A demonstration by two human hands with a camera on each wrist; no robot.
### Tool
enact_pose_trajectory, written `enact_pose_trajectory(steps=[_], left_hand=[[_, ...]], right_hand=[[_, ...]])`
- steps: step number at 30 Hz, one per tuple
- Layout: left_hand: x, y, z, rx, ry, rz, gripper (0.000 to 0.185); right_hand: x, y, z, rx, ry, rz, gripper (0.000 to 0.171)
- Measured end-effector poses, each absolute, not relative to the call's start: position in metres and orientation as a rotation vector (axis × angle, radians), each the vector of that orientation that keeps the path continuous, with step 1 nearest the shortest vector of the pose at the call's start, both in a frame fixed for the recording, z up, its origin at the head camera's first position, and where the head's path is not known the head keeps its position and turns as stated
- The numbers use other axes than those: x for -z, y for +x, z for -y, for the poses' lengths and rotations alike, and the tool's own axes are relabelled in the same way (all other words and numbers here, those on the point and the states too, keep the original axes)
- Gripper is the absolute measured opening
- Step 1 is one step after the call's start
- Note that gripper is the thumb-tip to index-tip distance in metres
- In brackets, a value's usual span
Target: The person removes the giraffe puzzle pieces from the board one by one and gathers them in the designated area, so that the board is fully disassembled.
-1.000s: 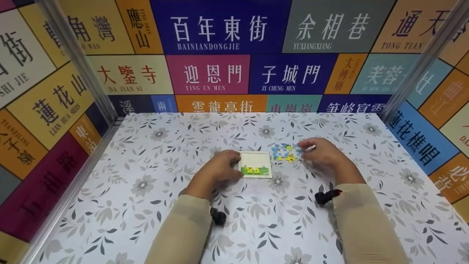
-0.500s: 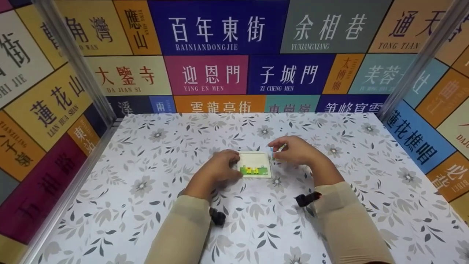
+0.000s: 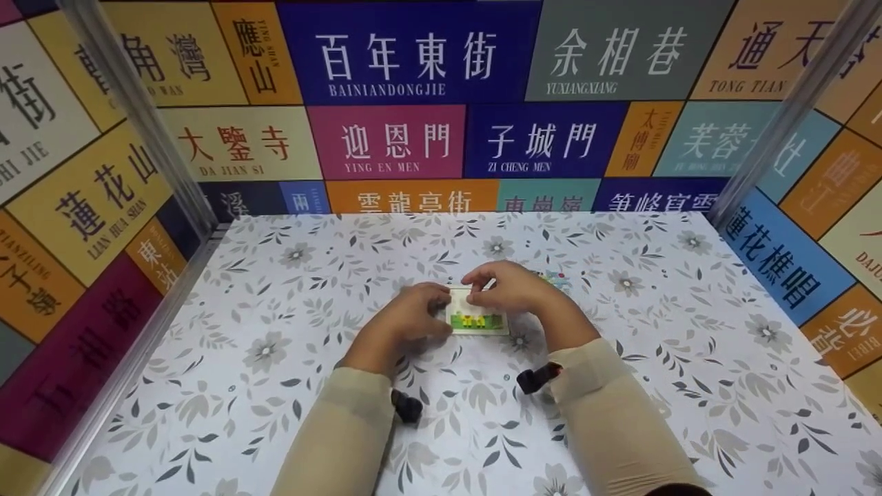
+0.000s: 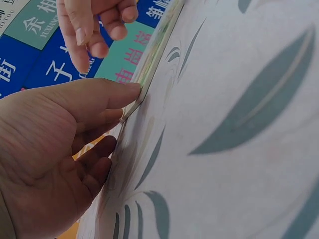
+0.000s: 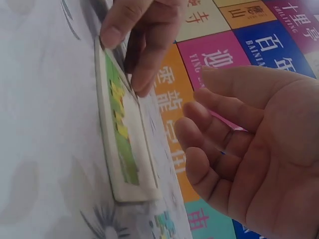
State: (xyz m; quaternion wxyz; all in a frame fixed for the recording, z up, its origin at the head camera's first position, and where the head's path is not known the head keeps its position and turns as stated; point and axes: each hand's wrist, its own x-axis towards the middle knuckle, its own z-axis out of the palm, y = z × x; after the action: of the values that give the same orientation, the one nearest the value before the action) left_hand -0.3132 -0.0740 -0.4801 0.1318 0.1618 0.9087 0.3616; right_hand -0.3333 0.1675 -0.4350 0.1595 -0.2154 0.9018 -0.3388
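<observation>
In the head view, a small white-framed puzzle tray (image 3: 460, 302) lies on the table, a green and yellow strip of joined pieces (image 3: 475, 322) along its near side. My left hand (image 3: 408, 315) holds the tray's left edge, thumb at the near corner and fingers toward the far one. Over the tray's far right part hovers my right hand (image 3: 511, 289), its thumb and fingers bent and apart. No piece shows between them in the right wrist view. Loose puzzle pieces (image 3: 555, 277) lie to the right, mostly hidden behind the right hand; some blue-green pieces (image 5: 163, 225) show in the right wrist view.
White cloth printed with grey flowers and leaves covers the table (image 3: 275, 413). Behind it stands a wall of coloured sign panels (image 3: 420, 55), with clear corner strips at left and right. A black wrist camera (image 3: 408, 408) sits on each sleeve.
My right hand has moved left from the loose pieces to above the tray. The left hand and tray have stayed in place, and the strip of pieces looks the same.
</observation>
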Motion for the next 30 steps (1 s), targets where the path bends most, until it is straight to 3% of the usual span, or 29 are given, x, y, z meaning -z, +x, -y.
enact_pose_trajectory(steps=[11,30], left_hand=[[0.478,-0.314,0.071,-1.011,0.453,-2.63,0.061],[0.478,-0.312,0.074,-1.037,0.436,-2.62,0.065]], right_hand=[[0.462,-0.336,-0.158,0.967,-0.559,-2.472,0.038],[0.463,-0.327,-0.146,0.858,-0.482,-2.537,0.042]])
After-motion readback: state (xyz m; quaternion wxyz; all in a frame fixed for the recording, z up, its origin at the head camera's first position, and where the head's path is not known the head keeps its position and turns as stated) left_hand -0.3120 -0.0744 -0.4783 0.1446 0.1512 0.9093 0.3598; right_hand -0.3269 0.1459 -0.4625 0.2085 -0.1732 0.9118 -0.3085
